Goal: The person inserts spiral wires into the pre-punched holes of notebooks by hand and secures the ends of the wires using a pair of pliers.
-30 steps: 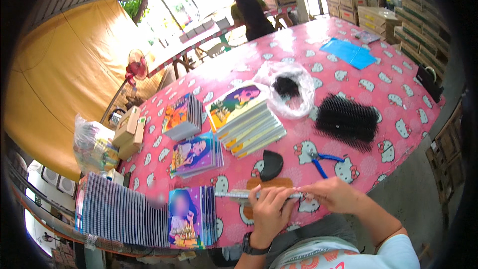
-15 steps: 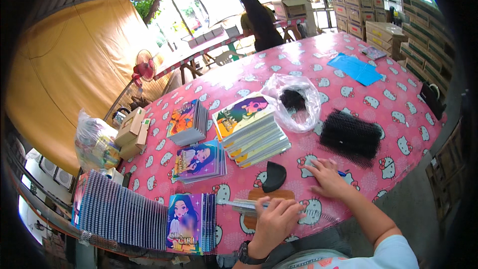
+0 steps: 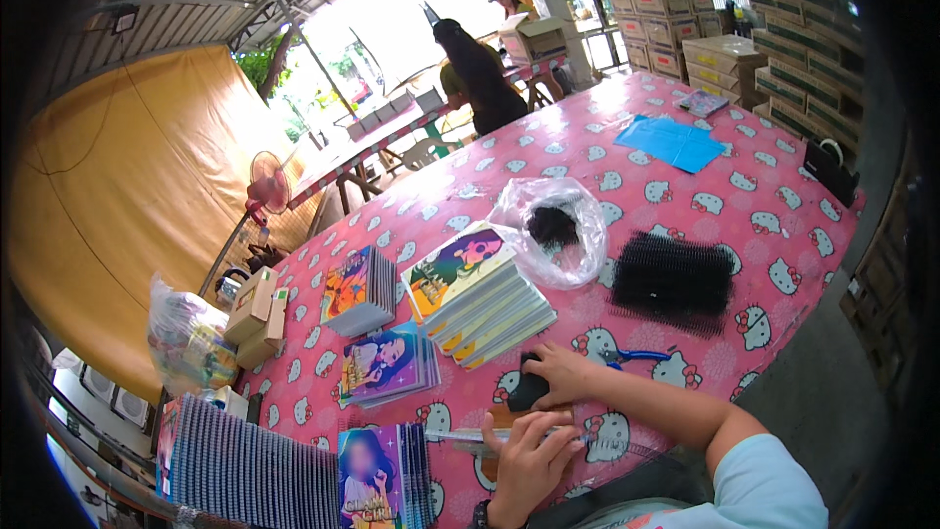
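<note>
Head view: we see the small black object [image 3: 528, 389] on the pink patterned tablecloth [image 3: 783, 225], near the table's front edge, with the right hand [image 3: 558, 372] closed loosely over it. The left hand [image 3: 529, 456] pinches a thin strip [image 3: 460, 438] (fingers curled, partly hidden) just below. A stack of colourful notebooks [image 3: 480, 299] lies just beyond; blue-handled pliers [image 3: 632, 358] and a black bristled mat [image 3: 674, 282] lie rightward.

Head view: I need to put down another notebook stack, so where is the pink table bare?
Bare cloth lies between the blue sheet and black spiky comb bundle, and along the far edge behind the clear plastic bag. Near both hands, notebook stacks crowd it.
</note>
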{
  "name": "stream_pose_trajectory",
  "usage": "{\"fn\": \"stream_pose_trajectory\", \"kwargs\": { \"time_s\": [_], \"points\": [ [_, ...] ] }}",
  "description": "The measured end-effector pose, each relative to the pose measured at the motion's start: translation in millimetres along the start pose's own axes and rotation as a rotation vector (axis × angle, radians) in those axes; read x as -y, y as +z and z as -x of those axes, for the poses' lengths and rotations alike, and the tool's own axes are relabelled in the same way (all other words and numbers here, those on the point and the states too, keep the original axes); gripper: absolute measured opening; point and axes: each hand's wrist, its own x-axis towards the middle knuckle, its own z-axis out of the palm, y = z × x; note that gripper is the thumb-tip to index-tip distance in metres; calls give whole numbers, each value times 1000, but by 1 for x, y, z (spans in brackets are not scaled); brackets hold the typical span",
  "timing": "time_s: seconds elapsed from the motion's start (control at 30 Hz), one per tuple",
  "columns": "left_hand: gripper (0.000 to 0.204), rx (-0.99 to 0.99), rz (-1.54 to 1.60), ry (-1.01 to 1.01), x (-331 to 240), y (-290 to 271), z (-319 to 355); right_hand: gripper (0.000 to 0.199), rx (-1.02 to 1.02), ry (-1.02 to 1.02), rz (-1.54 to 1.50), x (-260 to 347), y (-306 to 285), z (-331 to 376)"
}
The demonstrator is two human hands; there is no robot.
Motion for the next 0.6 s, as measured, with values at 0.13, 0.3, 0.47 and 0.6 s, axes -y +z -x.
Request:
{"fn": "stream_pose_trajectory", "kwargs": {
  "time_s": [0.13,0.3,0.47,0.6],
  "points": [
    [13,-1,-26,13,3,4,2,61,-126,19,-338,-11,0,31],
    [24,-13,23,8,8,-3,5,52,25,292,-975,7,-48,95],
    [40,-27,-18,-129,29,-6,16,43,28,-142,-1119,49,-101,111],
    [42,-37,-37,-134,25,-12,12,37,92,223,-616,51,-117,90]
  ]
}}
